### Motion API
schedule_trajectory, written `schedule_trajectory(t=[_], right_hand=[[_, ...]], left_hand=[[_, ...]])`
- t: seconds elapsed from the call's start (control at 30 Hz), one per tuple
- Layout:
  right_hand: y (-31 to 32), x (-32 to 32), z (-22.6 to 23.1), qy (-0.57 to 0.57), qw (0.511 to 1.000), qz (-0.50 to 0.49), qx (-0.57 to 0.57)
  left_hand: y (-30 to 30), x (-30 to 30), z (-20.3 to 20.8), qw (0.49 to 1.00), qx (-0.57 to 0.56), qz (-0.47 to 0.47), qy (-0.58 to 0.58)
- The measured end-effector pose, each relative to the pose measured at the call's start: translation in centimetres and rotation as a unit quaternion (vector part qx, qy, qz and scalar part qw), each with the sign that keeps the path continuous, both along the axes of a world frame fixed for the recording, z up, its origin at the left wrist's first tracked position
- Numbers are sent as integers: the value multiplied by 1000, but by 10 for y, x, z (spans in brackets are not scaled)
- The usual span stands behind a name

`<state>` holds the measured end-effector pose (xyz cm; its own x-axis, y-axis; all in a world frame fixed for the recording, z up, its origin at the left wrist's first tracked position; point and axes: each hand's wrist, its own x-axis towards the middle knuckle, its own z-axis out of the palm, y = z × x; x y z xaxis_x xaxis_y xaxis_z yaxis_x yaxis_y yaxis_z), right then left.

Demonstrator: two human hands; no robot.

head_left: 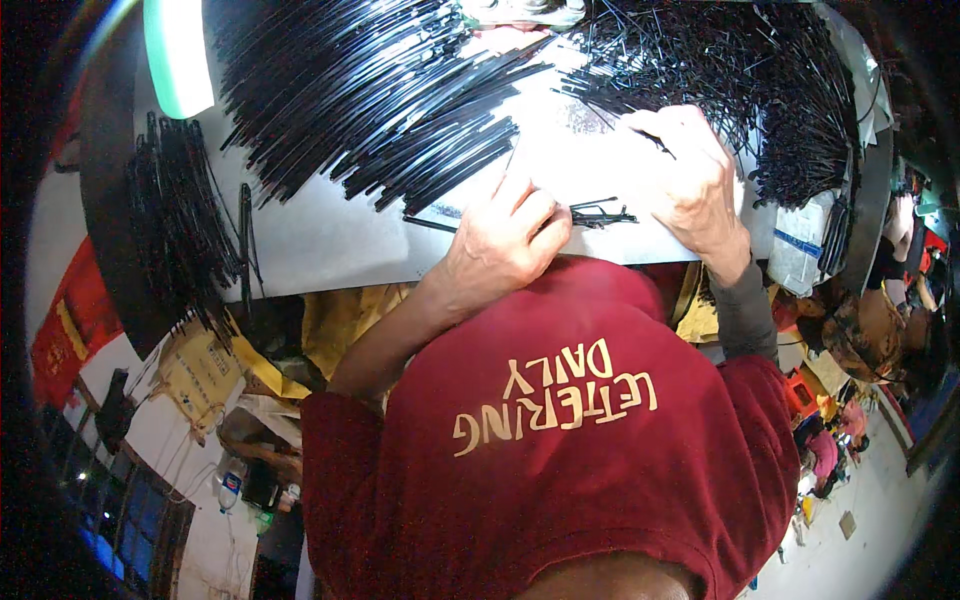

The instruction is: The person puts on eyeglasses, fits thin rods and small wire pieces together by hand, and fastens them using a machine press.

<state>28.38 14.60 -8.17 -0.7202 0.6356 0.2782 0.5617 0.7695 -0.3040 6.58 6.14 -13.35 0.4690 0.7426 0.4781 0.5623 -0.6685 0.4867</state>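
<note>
My left hand is closed, its thumb and fingers pressed together low over the white tabletop. A few thin black sticks show on its right side, and one stick end shows on its left. Whether the fingers grip these or they lie beneath is hidden. My right hand is closed in a pinch, with a short dark piece, seemingly a thin black stick, at its fingertips. Glare washes out the surface between the hands.
A wide pile of long black sticks covers the far left. A tangled heap of thinner black pieces lies far right. Another bundle overhangs the left edge. A bright lamp stands far left; a white box with blue tape sits right.
</note>
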Motion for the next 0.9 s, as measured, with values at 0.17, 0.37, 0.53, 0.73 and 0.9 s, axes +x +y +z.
schedule_trajectory(t=[0.17,0.37,0.53,0.73,0.9], right_hand=[[-37,14,-8,174,970,-117,-124],[-72,-2,-29,316,909,-213,-171],[-65,7,-23,174,965,-161,-110],[-62,2,-23,164,971,-140,-99],[-68,7,-26,212,955,-189,-83]], left_hand=[[1,1,-2,1000,-4,5,-3],[-1,4,4,1000,-28,14,3],[-6,-6,19,997,27,73,-26],[-3,-9,16,962,-35,255,89],[3,3,18,984,-40,158,68]])
